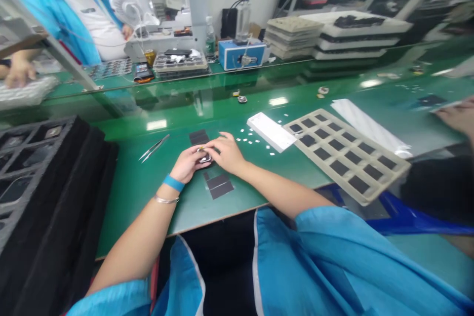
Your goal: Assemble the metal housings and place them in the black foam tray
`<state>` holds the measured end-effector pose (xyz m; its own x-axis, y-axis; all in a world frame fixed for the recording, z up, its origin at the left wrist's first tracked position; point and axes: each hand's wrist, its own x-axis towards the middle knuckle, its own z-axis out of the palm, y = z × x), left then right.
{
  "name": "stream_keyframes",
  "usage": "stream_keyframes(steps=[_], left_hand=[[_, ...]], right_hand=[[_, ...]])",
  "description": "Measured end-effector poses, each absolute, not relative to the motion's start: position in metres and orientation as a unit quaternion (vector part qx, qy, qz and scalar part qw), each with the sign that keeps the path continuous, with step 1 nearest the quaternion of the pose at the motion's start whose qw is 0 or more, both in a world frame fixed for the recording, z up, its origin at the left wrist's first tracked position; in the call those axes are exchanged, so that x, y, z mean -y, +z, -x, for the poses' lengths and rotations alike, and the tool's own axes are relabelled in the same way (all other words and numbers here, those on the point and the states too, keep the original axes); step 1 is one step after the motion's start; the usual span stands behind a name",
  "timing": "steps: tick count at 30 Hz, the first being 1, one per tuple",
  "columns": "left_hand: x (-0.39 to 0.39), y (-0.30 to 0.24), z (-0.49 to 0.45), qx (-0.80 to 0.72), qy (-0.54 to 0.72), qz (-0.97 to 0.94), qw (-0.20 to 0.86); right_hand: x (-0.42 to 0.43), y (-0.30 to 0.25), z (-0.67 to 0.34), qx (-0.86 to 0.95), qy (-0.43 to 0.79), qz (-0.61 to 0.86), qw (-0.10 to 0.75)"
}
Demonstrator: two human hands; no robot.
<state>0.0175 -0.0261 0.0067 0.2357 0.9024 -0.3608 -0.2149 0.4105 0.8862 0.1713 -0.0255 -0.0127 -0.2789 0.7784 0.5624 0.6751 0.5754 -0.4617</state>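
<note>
My left hand is closed around a small watch body with a shiny rim, over the green bench. At its upper edge is a tiny yellowish part. My right hand bends in from the other side, thumb and forefinger closed at the same watch body; the fingertips partly cover it. Black adhesive pieces lie just below my hands, and another dark sheet lies behind them. Metal tweezers rest to the left of my left hand.
Small white squares are scattered beside a white box. A beige tray with dark pads lies to the right. Black foam trays are stacked at left. Another watch part sits farther back. Co-workers' hands show at both sides.
</note>
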Motion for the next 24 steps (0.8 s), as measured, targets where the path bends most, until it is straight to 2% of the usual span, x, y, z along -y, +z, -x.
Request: stream_keyframes(steps=[6, 10, 12, 15, 19, 21, 24], left_hand=[[0.019, 0.008, -0.013, -0.463, 0.427, -0.282, 0.724], [0.005, 0.005, -0.013, -0.480, 0.411, -0.291, 0.718], [0.005, 0.004, -0.014, -0.477, 0.404, -0.325, 0.710], [0.010, 0.004, -0.015, -0.476, 0.395, -0.342, 0.708], [0.012, 0.005, -0.012, -0.493, 0.390, -0.346, 0.697], [0.011, 0.005, -0.010, -0.489, 0.384, -0.364, 0.693], [0.012, 0.004, -0.009, -0.487, 0.364, -0.395, 0.689]], right_hand=[[0.026, -0.015, -0.168, 0.876, -0.081, 0.408, 0.246], [0.017, -0.012, -0.173, 0.876, -0.042, 0.433, 0.210], [0.014, -0.010, -0.174, 0.874, 0.010, 0.430, 0.226], [0.012, -0.010, -0.174, 0.848, 0.106, 0.421, 0.304], [0.006, -0.014, -0.175, 0.744, 0.329, 0.435, 0.386], [0.002, -0.016, -0.176, 0.703, 0.444, 0.415, 0.371], [-0.003, -0.018, -0.176, 0.675, 0.546, 0.375, 0.324]])
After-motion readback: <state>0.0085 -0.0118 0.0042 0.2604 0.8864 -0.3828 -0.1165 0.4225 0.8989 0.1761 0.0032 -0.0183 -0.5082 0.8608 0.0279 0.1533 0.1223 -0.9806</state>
